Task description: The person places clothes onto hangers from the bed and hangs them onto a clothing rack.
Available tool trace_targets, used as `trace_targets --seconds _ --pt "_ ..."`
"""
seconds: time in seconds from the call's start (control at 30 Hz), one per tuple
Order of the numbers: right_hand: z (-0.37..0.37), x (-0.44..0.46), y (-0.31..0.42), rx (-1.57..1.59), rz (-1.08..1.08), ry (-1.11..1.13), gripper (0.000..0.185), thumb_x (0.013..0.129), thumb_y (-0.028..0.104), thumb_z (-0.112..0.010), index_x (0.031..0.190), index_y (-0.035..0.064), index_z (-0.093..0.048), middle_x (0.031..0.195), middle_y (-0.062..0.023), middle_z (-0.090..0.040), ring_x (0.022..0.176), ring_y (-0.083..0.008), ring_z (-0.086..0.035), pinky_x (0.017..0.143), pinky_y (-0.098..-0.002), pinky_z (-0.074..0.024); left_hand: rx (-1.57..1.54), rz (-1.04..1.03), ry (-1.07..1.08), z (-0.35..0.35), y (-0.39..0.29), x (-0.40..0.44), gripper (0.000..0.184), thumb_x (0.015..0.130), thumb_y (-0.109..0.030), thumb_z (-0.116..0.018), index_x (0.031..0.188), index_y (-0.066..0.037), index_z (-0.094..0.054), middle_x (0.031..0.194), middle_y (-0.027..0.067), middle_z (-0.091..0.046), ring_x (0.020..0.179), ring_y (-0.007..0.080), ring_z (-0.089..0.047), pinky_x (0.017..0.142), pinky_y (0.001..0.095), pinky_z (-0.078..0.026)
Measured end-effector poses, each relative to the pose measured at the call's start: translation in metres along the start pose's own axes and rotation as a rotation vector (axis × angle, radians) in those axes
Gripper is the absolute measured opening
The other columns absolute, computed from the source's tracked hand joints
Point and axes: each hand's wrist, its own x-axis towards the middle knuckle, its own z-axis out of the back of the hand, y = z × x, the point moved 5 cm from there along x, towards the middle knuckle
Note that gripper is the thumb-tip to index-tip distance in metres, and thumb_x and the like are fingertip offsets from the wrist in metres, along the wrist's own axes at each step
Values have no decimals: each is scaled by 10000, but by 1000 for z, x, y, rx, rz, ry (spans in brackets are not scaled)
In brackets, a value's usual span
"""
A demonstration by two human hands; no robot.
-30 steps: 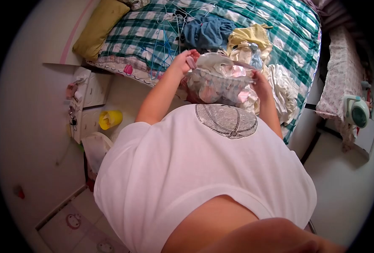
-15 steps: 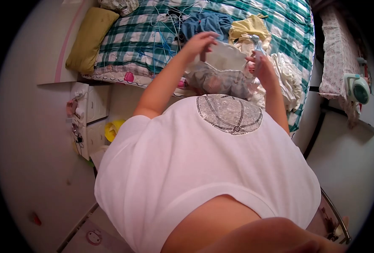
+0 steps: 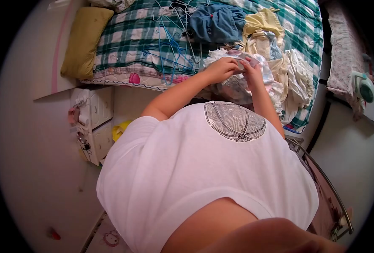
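Observation:
Close together at the bed's near edge, my left hand [image 3: 221,69] and my right hand [image 3: 253,74] pinch the upper edge of a greyish-white, thin garment [image 3: 234,90]. It hangs bunched below my fingers; its exact kind cannot be made out. White ruffled clothing [image 3: 215,55] lies just behind my hands. Beyond that sit a folded blue garment [image 3: 218,23] and a yellow garment [image 3: 263,22]. To the right of my right hand is a crumpled pile of white clothes [image 3: 300,80].
Blue wire hangers [image 3: 170,50] lie on the green checked bedspread [image 3: 126,40] to the left. An olive pillow [image 3: 85,42] rests at the bed's left end. White drawers [image 3: 100,107] stand beside the bed. On the right are a small fan [image 3: 365,89] and a curved metal rail [image 3: 337,192].
My hands, which were apart and holding the garment spread, have come together at its upper edge. The garment is now bunched. The view has shifted slightly.

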Motion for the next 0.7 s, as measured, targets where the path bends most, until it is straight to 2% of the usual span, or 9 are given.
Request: trace_targets --seconds 0.07,0.17,0.27,0.37,0.47,0.57,0.6,0.7 --pt "11 7 -2 -23 21 -73 350 777 98 -533 1105 50 -423 926 -60 -604 640 -82 -505 495 -202 -346 -45 115 19 -1 34 -14 159 744 -66 -503 865 -44 -605 929 106 -563 867 268 -524 758 322 -419" --pt "34 18 -2 -37 30 -169 318 783 89 -519 1085 52 -428 916 -49 -605 597 -75 -475 490 -205 -346 -67 401 26 1 94 -37 153 728 -127 -516 814 -43 -612 817 126 -586 774 284 -558 689 355 -444" --pt "41 19 4 -46 26 -246 292 785 76 -510 1065 41 -435 900 -57 -606 521 -60 -408 457 -181 -327 -117 621 51 -8 166 -71 193 744 -131 -502 876 -31 -601 808 121 -601 758 261 -572 687 337 -450" --pt "50 22 -7 -26 -19 -305 272 785 63 -505 1047 51 -434 906 -63 -604 487 -60 -387 417 -175 -306 -14 793 51 -27 240 -116 218 722 -167 -532 880 -36 -604 811 137 -610 771 263 -583 688 342 -454" --pt "48 17 -11 -9 -89 -363 261 788 67 -509 1038 81 -434 917 -54 -604 484 -63 -390 394 -180 -295 -19 987 59 -41 293 -152 221 684 -218 -564 831 -57 -596 834 143 -608 814 304 -574 716 356 -454" --pt "55 16 -23 -28 -104 -388 249 792 75 -510 1031 93 -442 917 -51 -605 479 -64 -389 399 -178 -298 -41 1129 -126 -44 325 -164 247 682 -233 -577 860 -62 -579 857 141 -608 842 298 -573 737 349 -448" --pt "58 16 -26 -33 -118 -392 249 792 74 -512 1032 94 -449 916 -47 -607 497 -61 -400 414 -176 -304 -88 1177 -141 -36 322 -157 329 679 -233 -595 941 -38 -558 890 156 -598 867 299 -566 751 344 -442" --pt "69 15 -32 -23 -150 -399 301 794 72 -524 1084 82 -443 921 -43 -600 617 -74 -468 522 -201 -357 -254 1203 -314 -48 350 -150 407 672 -236 -614 990 6 -532 926 173 -581 881 294 -558 765 333 -437"
